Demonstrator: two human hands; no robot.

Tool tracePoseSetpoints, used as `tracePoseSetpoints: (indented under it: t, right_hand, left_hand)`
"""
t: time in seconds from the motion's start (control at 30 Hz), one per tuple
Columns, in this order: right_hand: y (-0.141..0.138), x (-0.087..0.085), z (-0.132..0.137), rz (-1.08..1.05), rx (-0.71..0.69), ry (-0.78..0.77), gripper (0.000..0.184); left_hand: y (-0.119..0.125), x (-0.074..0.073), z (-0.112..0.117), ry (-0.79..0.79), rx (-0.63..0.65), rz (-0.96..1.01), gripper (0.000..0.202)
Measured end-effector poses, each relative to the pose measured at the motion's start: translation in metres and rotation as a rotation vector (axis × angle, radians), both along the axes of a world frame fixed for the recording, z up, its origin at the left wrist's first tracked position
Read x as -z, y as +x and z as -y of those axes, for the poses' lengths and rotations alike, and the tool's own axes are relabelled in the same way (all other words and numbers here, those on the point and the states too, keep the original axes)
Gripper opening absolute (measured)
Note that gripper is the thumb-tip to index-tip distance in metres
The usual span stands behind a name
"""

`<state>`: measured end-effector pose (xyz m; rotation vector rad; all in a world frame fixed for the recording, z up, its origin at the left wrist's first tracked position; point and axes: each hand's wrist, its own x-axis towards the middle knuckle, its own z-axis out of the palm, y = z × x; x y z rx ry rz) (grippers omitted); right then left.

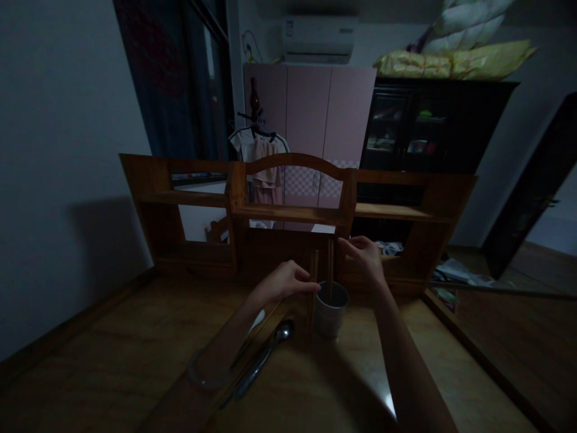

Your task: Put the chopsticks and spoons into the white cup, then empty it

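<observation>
A small pale cup (330, 313) stands on the wooden desk (135, 355) in front of me. One chopstick (330, 270) stands upright inside it. My right hand (366, 255) hovers just right of that stick's top, fingers curled in a pinch, touching or nearly touching it. My left hand (285, 281) is closed round a second chopstick (314, 282), held upright just left of the cup's rim. A metal spoon (265, 355) lies on the desk under my left forearm, next to another long thin utensil.
A wooden shelf unit (293, 210) rises at the back of the desk. Beyond it are a pink wardrobe (315, 120), hanging clothes, a dark glass cabinet (419, 126) with bundles on top, and an air conditioner. The room is dim.
</observation>
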<state>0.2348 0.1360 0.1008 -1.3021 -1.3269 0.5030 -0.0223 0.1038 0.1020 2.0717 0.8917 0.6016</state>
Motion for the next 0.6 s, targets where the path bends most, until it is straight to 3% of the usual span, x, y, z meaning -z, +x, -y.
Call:
tracePoseSetpoints:
  t: [0.33,0.6]
  right_hand:
    - [-0.021,0.016,-0.008,-0.062,-0.282,-0.187,0.038]
    - [-0.007,0.006,0.001,-0.091,-0.489,-0.246,0.039]
  left_hand:
    - [0.000,0.000,0.000,-0.015,0.035,0.037,0.047]
    - [0.000,0.001,0.000,-0.052,0.030,0.062,0.045]
